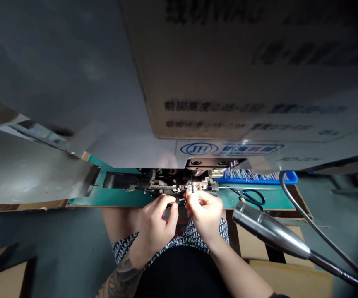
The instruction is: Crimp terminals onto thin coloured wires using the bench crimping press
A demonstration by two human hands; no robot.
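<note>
My left hand [157,218] is at the front of a crimping machine's tooling [166,186], with thumb and forefinger curled into a pinch. Anything between those fingertips is too small to make out. Close beside it, my right hand [206,213] is closed at the lit working point of the tooling. Its thumb and forefinger pinch what looks like a thin wire [185,198], mostly hidden by the fingers. The machine's large grey housing [119,116], marked with a blue JH label [231,148], hangs over both hands.
A blue tray [291,178] of multicoloured wires stands behind on the right of the green bench top [275,198]. Dark-handled scissors [255,198] lie nearer. A metal gooseneck lamp [268,231] reaches in from the right. At the left is a grey metal sheet [36,169]. Cardboard [290,275] lies below.
</note>
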